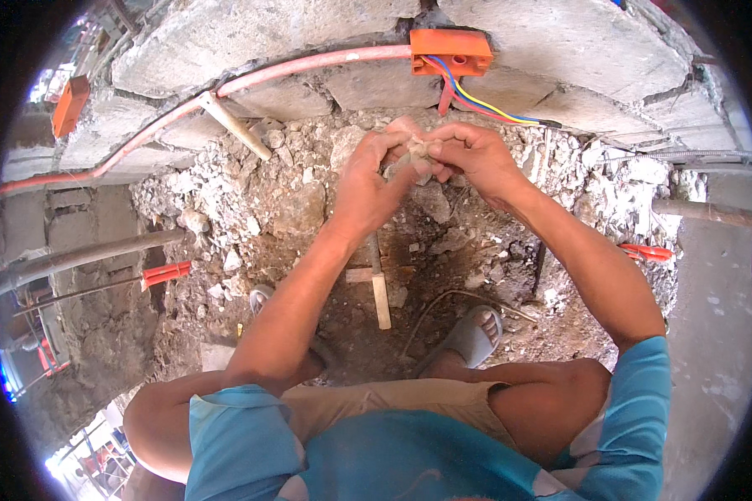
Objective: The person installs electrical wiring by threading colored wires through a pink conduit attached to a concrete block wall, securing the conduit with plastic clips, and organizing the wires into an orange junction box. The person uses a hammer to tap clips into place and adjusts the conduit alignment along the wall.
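Observation:
Close together in front of the block wall, my left hand and my right hand meet with bent, pinching fingers. Between the fingertips is a small pale greyish piece, too small and partly covered to name. Just beyond the hands an orange electrical box is set in the wall. Blue, yellow and red wires come out of it and run right to a dark end, apart from my fingers. A pinkish conduit enters the box's left side.
Broken rubble covers the ground. A tool with a pale handle lies below my hands, and a bent rod by my right foot. A pale stick leans at the wall. Red tubes and a pole are left.

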Available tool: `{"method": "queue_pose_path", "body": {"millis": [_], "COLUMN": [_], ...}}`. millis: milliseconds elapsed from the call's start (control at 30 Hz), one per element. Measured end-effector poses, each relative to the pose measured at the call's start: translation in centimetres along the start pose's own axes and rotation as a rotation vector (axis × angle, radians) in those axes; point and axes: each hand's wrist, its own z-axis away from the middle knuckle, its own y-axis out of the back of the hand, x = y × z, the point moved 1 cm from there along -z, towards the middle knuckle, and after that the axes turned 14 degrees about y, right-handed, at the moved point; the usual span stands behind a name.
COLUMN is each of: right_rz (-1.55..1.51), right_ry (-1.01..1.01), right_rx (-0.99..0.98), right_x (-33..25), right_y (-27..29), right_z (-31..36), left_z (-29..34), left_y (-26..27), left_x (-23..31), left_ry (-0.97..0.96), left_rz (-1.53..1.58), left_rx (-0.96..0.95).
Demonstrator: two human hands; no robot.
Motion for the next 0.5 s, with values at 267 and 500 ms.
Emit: {"method": "queue_pose_path", "body": {"millis": [267,500], "right_rz": [0.074,0.131], "right_ry": [0.074,0.115], "right_rx": [-0.089,-0.156], "right_x": [0.7,-0.6], "right_y": [1.1,0.9], "right_z": [-0.1,-0.3], "left_z": [0.1,-0.3], "left_y": [0.1,0.4], "left_x": [-2.0,-2.0], "left_ry": [0.598,0.633], "left_rz": [0.540,0.630], "left_rx": [-0.398,-0.435]}}
